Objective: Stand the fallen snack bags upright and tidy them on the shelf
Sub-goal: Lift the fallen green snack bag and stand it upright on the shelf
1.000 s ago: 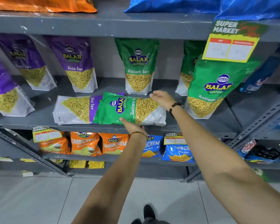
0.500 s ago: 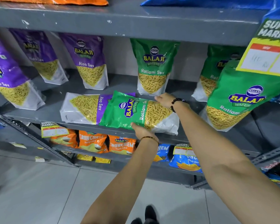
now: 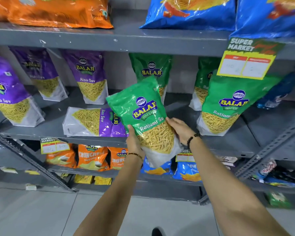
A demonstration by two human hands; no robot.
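A green Balaji Ratlami Sev bag (image 3: pixel 143 114) is lifted off the grey middle shelf (image 3: pixel 61 128), nearly upright and tilted a little left. My left hand (image 3: pixel 134 143) grips its lower left side and my right hand (image 3: pixel 180 130) its lower right side. Beside it a purple Aloo Sev bag (image 3: pixel 92 122) lies flat on its side on the shelf. Upright green bags stand behind (image 3: pixel 150 68) and to the right (image 3: pixel 228 106). Upright purple bags stand at the left (image 3: pixel 8 92) and at the back (image 3: pixel 90 77).
A yellow price tag (image 3: pixel 247 60) hangs from the upper shelf in front of the right green bag. Orange (image 3: pixel 58 11) and blue (image 3: pixel 194 12) bags lie above. Orange (image 3: pixel 92 157) and blue (image 3: pixel 187 169) snack bags fill the lower shelf. A slanted metal brace (image 3: pixel 32 160) crosses at left.
The green bag was lying on its side on the shelf edge; both hands have lifted it and turned it nearly upright. The camera has moved closer.
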